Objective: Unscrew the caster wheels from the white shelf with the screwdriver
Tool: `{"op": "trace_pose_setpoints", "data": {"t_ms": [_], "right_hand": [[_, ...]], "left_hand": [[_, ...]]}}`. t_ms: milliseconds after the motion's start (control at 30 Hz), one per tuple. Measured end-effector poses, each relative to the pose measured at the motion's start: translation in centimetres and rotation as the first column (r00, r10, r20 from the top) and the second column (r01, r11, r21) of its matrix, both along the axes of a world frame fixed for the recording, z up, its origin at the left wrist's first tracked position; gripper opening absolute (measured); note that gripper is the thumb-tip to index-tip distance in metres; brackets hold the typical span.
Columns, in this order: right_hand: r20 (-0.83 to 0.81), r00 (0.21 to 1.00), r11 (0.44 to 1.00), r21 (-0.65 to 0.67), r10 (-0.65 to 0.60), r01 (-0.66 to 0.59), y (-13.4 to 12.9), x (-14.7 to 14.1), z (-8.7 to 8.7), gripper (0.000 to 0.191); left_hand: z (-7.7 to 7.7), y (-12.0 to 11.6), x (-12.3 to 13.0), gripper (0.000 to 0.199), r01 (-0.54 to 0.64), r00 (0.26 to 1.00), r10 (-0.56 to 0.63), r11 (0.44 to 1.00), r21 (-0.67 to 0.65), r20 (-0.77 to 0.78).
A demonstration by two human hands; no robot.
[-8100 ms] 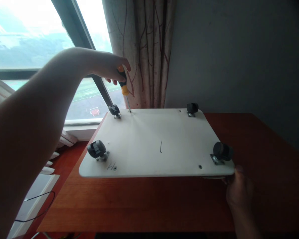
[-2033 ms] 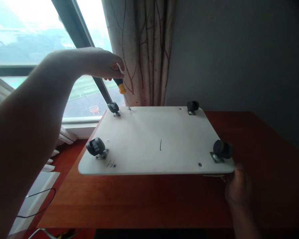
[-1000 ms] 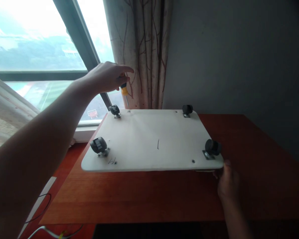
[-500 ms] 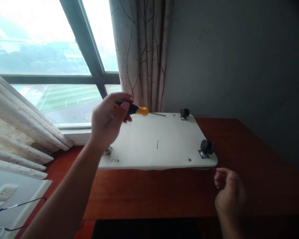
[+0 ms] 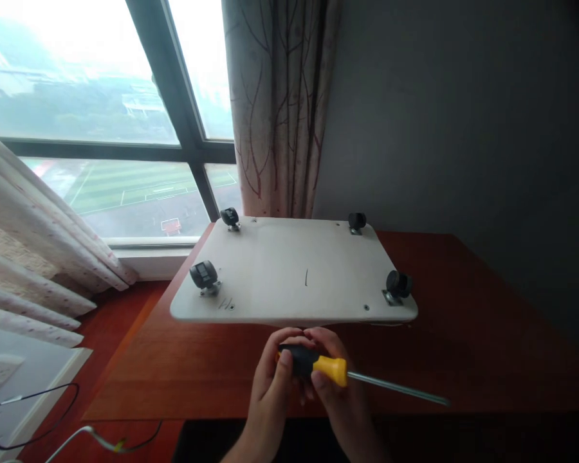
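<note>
A screwdriver [image 5: 332, 370] with a black and yellow handle lies across both of my hands, its long metal shaft pointing right. My left hand [image 5: 273, 379] is wrapped round the black end of the handle. Around the yellow collar, my right hand [image 5: 335, 386] closes with its thumb on top. Just beyond my hands, a white board [image 5: 275, 270] with rounded corners rests on the table. Black casters stand up at its corners, among them the near left caster [image 5: 204, 275] and the near right caster [image 5: 397, 285]. Small holes and pen marks show on its surface.
The reddish-brown wooden table [image 5: 463, 360] reaches to the grey wall [image 5: 453, 116]. A window [image 5: 96, 96] and patterned curtains [image 5: 280, 103] stand behind and left. At lower left, cables [image 5: 62, 392] hang near a wall socket [image 5: 0, 373].
My left hand has brought the screwdriver down and toward me, off the view of the board. My right hand has moved left from the board's right corner and now grips the screwdriver too.
</note>
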State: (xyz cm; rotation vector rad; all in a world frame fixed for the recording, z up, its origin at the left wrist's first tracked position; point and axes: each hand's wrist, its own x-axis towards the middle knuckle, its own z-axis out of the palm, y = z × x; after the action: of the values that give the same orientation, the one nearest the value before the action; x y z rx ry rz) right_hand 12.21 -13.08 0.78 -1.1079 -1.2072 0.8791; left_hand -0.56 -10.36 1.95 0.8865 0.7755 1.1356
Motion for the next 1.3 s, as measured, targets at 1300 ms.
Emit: {"op": "trace_pose_setpoints", "data": {"t_ms": [1300], "right_hand": [[0.231, 0.912, 0.93, -0.063, -0.34, 0.363, 12.1, 24.0, -2.1, 0.041]], "left_hand": [[0.8, 20.8, -18.3, 0.054, 0.119, 0.207, 0.606, 0.764, 0.635, -0.768]]}}
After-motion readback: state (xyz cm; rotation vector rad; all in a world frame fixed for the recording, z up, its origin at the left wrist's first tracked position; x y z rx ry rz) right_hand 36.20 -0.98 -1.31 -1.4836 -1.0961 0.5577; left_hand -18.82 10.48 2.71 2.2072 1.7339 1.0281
